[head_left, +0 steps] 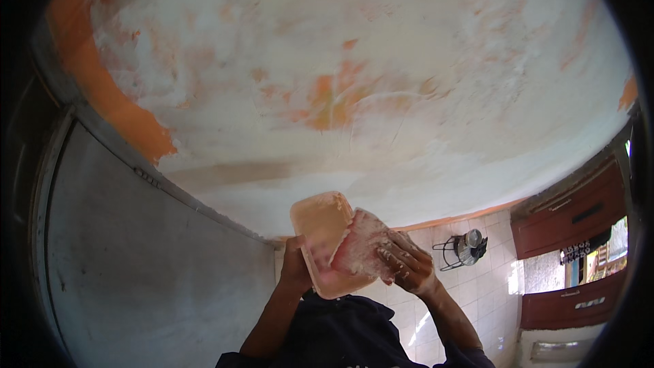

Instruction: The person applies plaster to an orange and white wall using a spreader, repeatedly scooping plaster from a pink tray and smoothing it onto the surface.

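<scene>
My left hand [295, 266] grips the left edge of a shallow peach-coloured plastic tray [315, 221], held tilted in front of my body. White residue cakes its upper rim, and a pinkish patch shows low inside it. In my right hand [410, 266], which is smeared with white paste, is a flat red putty spreader [364, 242] largely coated in white. The spreader's left edge overlaps the tray's right side; whether the two touch I cannot tell. Beyond both hands rises a wall [259, 123] with uneven white putty over orange paint, the orange showing through in patches.
A grey door [136, 245] with a bolt stands close on the left. To the right, a metal burner-like object on a black stand [469, 248] rests on the pale tiled floor [460, 296]. Farther right are reddish-brown panels [569, 215] around a bright opening.
</scene>
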The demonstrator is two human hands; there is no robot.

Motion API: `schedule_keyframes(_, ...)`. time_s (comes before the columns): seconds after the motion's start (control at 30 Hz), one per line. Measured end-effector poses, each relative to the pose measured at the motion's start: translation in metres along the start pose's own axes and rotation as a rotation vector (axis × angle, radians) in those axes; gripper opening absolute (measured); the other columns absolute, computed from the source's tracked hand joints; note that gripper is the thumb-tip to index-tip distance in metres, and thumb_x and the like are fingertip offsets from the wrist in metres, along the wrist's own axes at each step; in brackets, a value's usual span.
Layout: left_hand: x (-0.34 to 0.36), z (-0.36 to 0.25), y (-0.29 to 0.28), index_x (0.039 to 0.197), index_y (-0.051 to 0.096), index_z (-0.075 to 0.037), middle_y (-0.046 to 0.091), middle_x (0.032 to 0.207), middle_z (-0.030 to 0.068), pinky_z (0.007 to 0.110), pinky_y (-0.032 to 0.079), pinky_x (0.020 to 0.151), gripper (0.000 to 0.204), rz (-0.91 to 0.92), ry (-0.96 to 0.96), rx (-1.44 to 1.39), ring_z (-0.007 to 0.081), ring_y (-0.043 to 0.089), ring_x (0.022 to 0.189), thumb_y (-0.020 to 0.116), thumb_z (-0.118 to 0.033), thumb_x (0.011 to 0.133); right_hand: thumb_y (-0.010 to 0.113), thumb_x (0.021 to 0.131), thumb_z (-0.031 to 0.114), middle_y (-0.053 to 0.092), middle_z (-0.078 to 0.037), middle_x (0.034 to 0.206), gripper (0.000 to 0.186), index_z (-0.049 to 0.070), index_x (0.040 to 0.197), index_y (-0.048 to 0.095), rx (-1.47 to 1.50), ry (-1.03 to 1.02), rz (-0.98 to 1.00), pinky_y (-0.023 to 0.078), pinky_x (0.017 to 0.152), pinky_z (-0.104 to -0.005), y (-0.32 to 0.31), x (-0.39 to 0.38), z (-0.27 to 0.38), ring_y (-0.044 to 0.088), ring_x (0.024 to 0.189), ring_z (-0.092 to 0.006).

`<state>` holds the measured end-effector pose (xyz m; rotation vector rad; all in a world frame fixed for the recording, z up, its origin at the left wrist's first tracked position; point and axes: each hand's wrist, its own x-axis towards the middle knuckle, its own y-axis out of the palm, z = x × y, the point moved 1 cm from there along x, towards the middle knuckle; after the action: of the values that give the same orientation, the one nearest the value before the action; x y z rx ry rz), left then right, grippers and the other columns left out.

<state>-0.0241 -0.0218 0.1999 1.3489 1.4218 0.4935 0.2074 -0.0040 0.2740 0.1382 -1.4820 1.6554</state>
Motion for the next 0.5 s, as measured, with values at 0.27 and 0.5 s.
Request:
schedule_keyframes(0.27,-0.014,-0.013,-0.010,0.105,0.051,-0.004,0.053,0.089,0.0069,0.036,0.049,0.066,0.054,-0.114,-0.041,0.037,0.0210,0.055,0.076,0.059,-0.043,0.068,0.064,0.071,-0.001,0.063,-0.015,0.099,0.029,-0.002,0.100,0.060,-0.210,0.017,-0.025,0.051,0.082,-0.0462,0.008,-0.014,-0.021,0.061,0.095,-0.0355)
schedule_keyframes(0.5,-0.017,-0.014,-0.009,0.112,0.047,-0.004,0.054,0.094,0.0076,0.039,0.050,0.071,0.059,-0.048,-0.022,0.038,0.0222,0.056,0.081,0.060,-0.041,0.069,0.053,0.083,0.002,0.063,-0.013,0.090,0.016,-0.004,0.097,0.059,-0.024,0.406,-0.277,0.051,0.074,-0.0387,-0.009,-0.011,-0.022,0.062,0.084,-0.0284)
